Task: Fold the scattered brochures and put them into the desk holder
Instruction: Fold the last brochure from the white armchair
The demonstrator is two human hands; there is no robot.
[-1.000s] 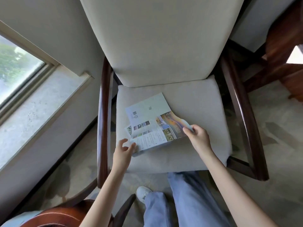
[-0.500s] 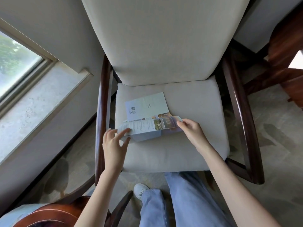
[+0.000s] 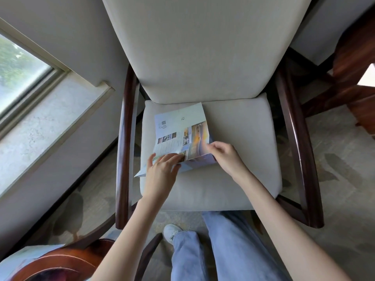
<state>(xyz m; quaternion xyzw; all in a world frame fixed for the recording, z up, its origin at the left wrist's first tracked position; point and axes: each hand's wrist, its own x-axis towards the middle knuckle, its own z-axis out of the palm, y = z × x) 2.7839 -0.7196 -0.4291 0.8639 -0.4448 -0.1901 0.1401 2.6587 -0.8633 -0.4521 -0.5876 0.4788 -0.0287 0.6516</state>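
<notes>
Compared with half a second ago, the flap of the brochure (image 3: pixel 182 136) is laid further over and flatter on the chair seat (image 3: pixel 239 126), so the fold is judged nearly closed, though no crease is pressed yet. The left hand (image 3: pixel 162 171) is spread flat, fingers open, pressing the near left part of the paper beneath its fingertips. The right hand (image 3: pixel 223 157) is curled, its fingertips pinching the near right edge. No desk holder is seen.
</notes>
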